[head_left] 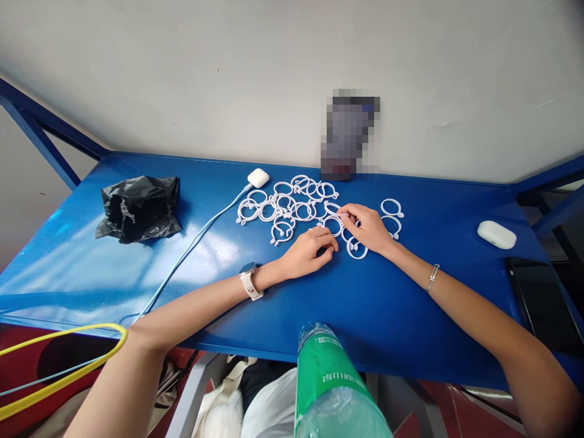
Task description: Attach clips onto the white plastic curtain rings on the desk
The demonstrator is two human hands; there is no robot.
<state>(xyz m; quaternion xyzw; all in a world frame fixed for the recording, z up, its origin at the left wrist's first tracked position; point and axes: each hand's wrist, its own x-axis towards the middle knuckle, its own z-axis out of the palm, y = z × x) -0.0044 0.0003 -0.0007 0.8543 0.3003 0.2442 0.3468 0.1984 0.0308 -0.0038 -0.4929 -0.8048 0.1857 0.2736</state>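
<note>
Several white plastic rings [285, 204] lie spread on the blue table [137, 267], near its far edge. My left hand [310, 250], with a watch on the wrist, rests on the table with fingers curled, touching a ring [332, 225] at the fingertips. My right hand [367, 226], with a bracelet on the wrist, is closed in a pinch on a white ring at the edge of the pile. Another ring [356, 249] lies under that hand. Two more rings [392, 208] sit just to its right.
A crumpled black plastic bag [139, 207] lies at the left. A white charger [258, 177] with a pale blue cable runs off the front edge. A white earbud case [496, 234] and a dark tablet [541, 298] sit at the right. A green bottle [331, 389] stands below the front edge.
</note>
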